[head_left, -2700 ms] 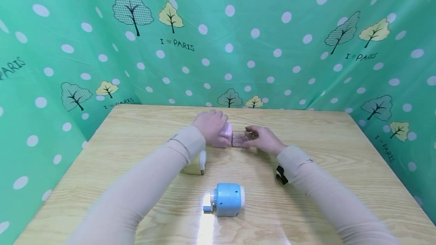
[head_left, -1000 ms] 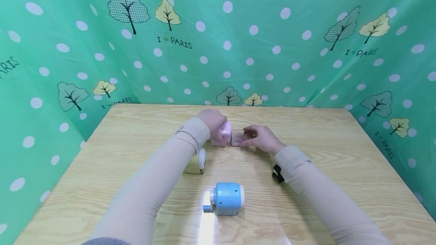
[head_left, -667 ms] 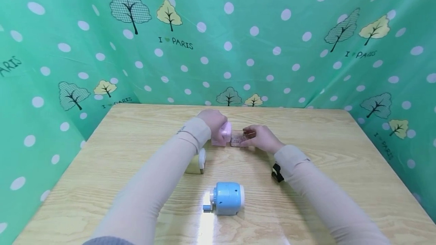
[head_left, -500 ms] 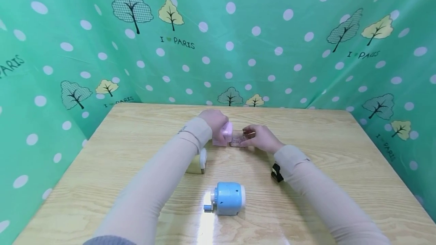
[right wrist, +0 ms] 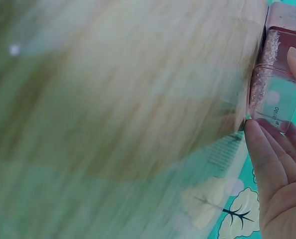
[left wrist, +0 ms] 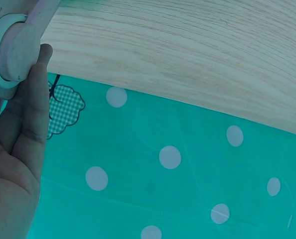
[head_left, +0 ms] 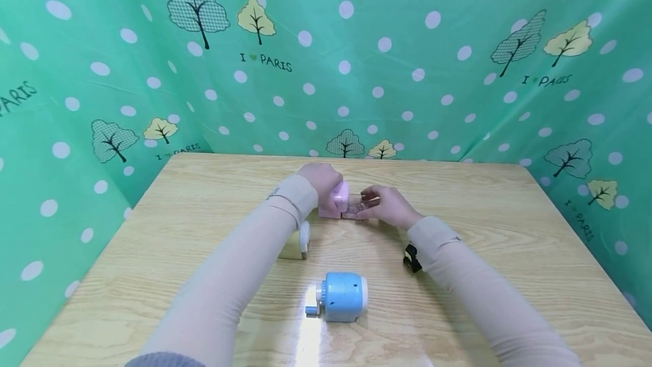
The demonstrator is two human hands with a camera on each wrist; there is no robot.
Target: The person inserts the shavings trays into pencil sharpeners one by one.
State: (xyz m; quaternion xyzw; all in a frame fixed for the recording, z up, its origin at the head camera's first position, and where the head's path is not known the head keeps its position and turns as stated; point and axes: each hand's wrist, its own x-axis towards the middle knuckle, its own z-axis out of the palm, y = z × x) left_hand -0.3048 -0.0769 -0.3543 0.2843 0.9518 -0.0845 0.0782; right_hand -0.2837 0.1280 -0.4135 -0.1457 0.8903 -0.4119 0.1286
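Observation:
My left hand (head_left: 320,181) grips a pink crank pencil sharpener (head_left: 341,196) near the back middle of the table. In the left wrist view its round end (left wrist: 16,52) fills the upper left corner, with the fingers along its side. My right hand (head_left: 393,208) holds a clear shavings drawer (head_left: 351,209) between thumb and fingers. Pale shavings line the drawer, which lies partly inside the pink body. In the right wrist view the clear end (right wrist: 277,99) sticks out between the thumb and fingertips.
A blue crank sharpener (head_left: 344,297) lies nearer the front of the wooden table (head_left: 244,304). A yellow and white sharpener (head_left: 294,245) is partly hidden by the left sleeve. Beside the right sleeve is a small black object (head_left: 412,258). A green dotted cloth (head_left: 438,72) hangs behind.
The right hand has moved slightly left with the drawer, and less of the drawer shows outside the pink sharpener. The left hand has turned, its fingers now lower around the body.

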